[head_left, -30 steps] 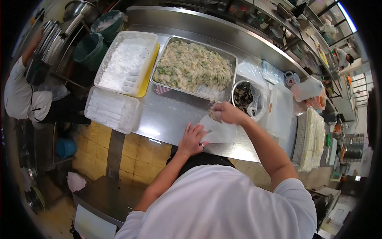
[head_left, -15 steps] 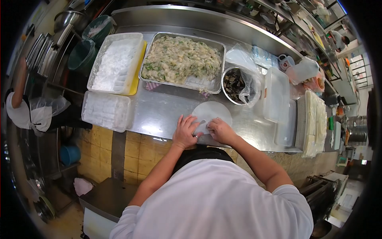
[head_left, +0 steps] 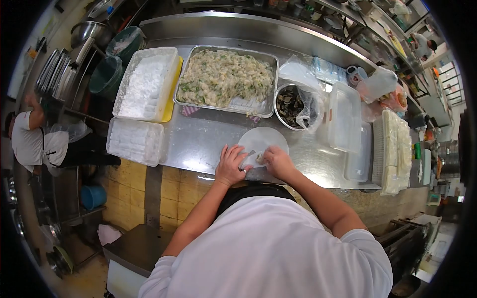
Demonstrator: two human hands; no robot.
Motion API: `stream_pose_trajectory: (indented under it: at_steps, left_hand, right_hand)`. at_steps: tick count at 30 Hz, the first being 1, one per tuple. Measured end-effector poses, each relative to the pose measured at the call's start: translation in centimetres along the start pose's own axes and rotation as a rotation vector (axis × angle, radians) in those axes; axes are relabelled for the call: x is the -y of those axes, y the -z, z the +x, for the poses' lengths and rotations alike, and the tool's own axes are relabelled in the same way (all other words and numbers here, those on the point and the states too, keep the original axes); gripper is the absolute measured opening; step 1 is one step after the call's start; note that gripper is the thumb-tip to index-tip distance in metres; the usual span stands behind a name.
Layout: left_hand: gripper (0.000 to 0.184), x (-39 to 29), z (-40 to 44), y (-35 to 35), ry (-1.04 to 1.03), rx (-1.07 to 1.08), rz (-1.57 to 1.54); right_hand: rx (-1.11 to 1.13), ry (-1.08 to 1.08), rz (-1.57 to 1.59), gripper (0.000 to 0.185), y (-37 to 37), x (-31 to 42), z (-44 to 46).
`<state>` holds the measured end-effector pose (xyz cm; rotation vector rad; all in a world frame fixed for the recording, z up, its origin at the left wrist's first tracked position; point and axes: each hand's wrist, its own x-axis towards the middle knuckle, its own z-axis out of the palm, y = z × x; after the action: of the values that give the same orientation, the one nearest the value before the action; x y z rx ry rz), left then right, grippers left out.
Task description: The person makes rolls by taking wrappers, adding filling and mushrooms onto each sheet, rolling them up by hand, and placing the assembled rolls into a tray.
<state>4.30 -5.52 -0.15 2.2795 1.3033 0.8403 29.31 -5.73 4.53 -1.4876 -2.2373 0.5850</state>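
A round, whitish translucent sheet (head_left: 271,139) lies on the steel table near its front edge. My left hand (head_left: 231,165) rests with spread fingers on the sheet's left side. On the sheet's right part, the fingers of my right hand (head_left: 277,161) are drawn together, with a small lump of pale filling (head_left: 259,158) beside their tips. Behind the sheet stands a metal tray of pale filling with green bits (head_left: 226,79). A round bowl of dark pieces (head_left: 289,106), partly covered by clear plastic, is to the right of the tray.
At the left are a tub of white powder (head_left: 144,84) and a smaller tub of white rolls (head_left: 135,141). Clear plastic containers (head_left: 344,116) and a basket with wrapped packs (head_left: 396,154) stand at the right. Another person (head_left: 39,139) is at far left.
My right hand has come down from near the tray's front edge onto the sheet, bringing a bit of filling. My left hand stays on the sheet. The view has shifted slightly.
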Motion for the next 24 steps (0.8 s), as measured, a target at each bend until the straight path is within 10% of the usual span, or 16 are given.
stream_pose_trajectory:
  at_steps: [24]
  left_hand:
    - [0.053, -0.2, 0.2, 0.3, -0.008, 0.008, 0.025]
  right_hand:
    - [0.051, -0.031, 0.074, 0.011, 1.8, -1.4, -0.2]
